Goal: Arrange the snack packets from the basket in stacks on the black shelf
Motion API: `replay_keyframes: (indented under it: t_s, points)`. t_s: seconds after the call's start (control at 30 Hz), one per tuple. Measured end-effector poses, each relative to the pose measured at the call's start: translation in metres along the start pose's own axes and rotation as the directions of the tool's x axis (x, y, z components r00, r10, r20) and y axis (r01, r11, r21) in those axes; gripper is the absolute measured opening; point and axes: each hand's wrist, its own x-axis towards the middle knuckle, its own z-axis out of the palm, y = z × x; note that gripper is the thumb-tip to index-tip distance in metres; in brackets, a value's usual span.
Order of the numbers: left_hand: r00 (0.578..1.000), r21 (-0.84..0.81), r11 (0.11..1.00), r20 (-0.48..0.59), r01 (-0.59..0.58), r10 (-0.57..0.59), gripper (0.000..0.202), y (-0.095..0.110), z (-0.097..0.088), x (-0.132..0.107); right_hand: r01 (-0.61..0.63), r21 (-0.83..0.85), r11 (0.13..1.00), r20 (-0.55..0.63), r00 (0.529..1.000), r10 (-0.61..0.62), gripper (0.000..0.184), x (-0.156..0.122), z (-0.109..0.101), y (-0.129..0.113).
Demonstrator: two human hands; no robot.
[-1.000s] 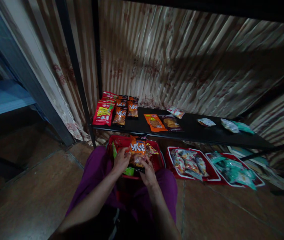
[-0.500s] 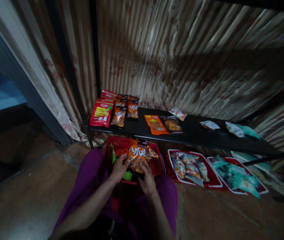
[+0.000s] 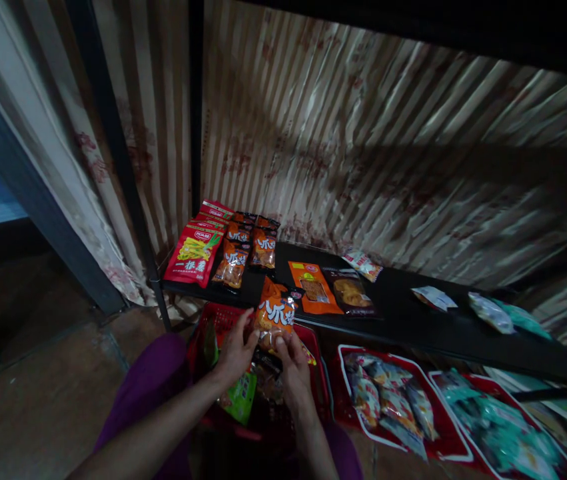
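Between my left hand (image 3: 236, 350) and my right hand (image 3: 293, 367) is an orange and black snack bag (image 3: 276, 315), printed side facing up toward me. Both hands are closed on its lower sides. The bag is over the red basket (image 3: 316, 340) in front of my knees, close to the front edge of the black shelf (image 3: 263, 287). Down in that basket lie a green packet (image 3: 240, 398) and other packets partly hidden by my hands. Matching orange and black bags (image 3: 233, 262) stand in rows on the shelf, beside red bags (image 3: 196, 253) at its left end.
Farther right on the shelf lie an orange packet (image 3: 313, 287), a dark packet (image 3: 349, 292) and several small packets. Two more red baskets stand on the floor, one with white and orange packets (image 3: 393, 397), one with teal packets (image 3: 500, 420). A shelf post (image 3: 118, 147) rises at left.
Both hands have raised the snack bag from over the basket toward the shelf's front edge. The view has tilted and come closer, and more of the basket's green packet shows.
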Motion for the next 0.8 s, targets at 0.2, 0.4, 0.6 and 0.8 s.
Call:
replay_keyframes:
  t_s: [0.2, 0.4, 0.6, 0.8]
  points:
    - [0.966, 0.128, 0.962, -0.065, -0.241, 0.251, 0.054, 0.021, 0.013, 0.062, 0.155, 0.026, 0.988, 0.084, 0.984, -0.157, 0.047, 0.079, 0.021, -0.030]
    - [0.921, 0.285, 0.888, -0.036, -0.361, 0.387, 0.058, 0.011, 0.020, 0.108, 0.247, -0.085, 0.965, 0.117, 0.965, -0.236, 0.044, 0.131, 0.035, -0.029]
    - [0.922, 0.374, 0.857, -0.008, -0.355, 0.386, 0.060, -0.022, 0.024, 0.131, 0.261, -0.178, 0.949, 0.087, 0.965, -0.249, 0.041, 0.156, 0.047, -0.014]
    - [0.935, 0.427, 0.841, 0.031, -0.332, 0.353, 0.062, -0.031, 0.026, 0.143, 0.246, -0.199, 0.949, 0.036, 0.969, -0.244, 0.040, 0.173, 0.056, -0.002]
